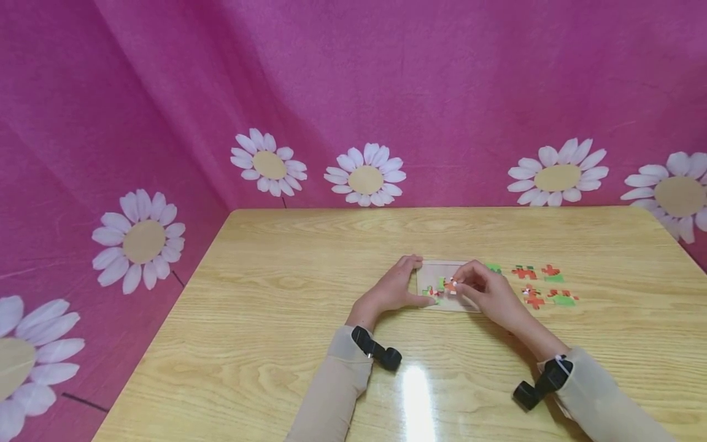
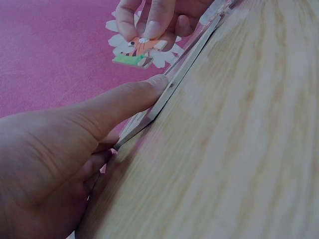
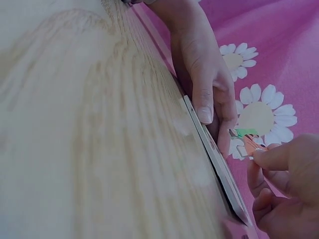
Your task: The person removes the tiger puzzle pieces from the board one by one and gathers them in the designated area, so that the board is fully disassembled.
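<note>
A shallow wooden puzzle tray (image 1: pixel 436 273) lies flat on the table, with a green, red and white puzzle piece (image 1: pixel 429 292) at its lower left. My left hand (image 1: pixel 392 287) holds the tray's left end, its thumb (image 2: pixel 144 89) on the near rim and its fingers by the far corner. Between thumb and fingers, my right hand (image 1: pixel 488 294) pinches an orange and green puzzle piece (image 2: pixel 142 50) with white bits. The pinched piece is raised over the tray, as both wrist views show. My right hand covers much of the tray's right part in the head view.
To the right of the tray lie several loose puzzle pieces (image 1: pixel 534 297) in red, orange and green, one green piece (image 1: pixel 493 268) close behind my right hand. The wood-grain table (image 1: pixel 265 319) ends at a pink curtain (image 1: pixel 431 92) printed with daisies.
</note>
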Demonstrator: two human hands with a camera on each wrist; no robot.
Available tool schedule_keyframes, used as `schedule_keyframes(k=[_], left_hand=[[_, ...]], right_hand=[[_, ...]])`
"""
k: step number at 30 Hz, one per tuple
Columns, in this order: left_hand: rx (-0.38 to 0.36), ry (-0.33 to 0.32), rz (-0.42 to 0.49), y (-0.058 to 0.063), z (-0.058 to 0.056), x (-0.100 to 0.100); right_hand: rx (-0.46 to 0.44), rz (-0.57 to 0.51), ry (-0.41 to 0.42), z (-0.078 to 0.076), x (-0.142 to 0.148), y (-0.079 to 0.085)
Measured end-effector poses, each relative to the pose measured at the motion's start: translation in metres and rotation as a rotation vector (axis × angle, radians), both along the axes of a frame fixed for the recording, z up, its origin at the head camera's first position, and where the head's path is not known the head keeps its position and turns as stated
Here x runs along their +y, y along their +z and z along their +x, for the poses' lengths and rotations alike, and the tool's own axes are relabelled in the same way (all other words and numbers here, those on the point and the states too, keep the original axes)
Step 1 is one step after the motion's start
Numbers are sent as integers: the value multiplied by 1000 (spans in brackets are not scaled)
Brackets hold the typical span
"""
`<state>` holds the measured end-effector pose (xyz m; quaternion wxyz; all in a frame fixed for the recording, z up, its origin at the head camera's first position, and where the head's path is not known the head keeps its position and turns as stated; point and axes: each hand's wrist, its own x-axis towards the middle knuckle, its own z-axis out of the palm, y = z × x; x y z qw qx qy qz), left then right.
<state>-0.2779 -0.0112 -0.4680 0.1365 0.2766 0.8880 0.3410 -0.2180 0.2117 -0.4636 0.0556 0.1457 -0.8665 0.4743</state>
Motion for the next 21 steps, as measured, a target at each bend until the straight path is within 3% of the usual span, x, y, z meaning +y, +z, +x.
schedule_keyframes(k=[10, 21], left_hand=[[-2, 4, 9, 0, 0, 0], [-6, 7, 3, 0, 1, 0]], right_hand=[[-38, 35, -36, 9, 11, 1], [5, 16, -25, 18, 25, 1]])
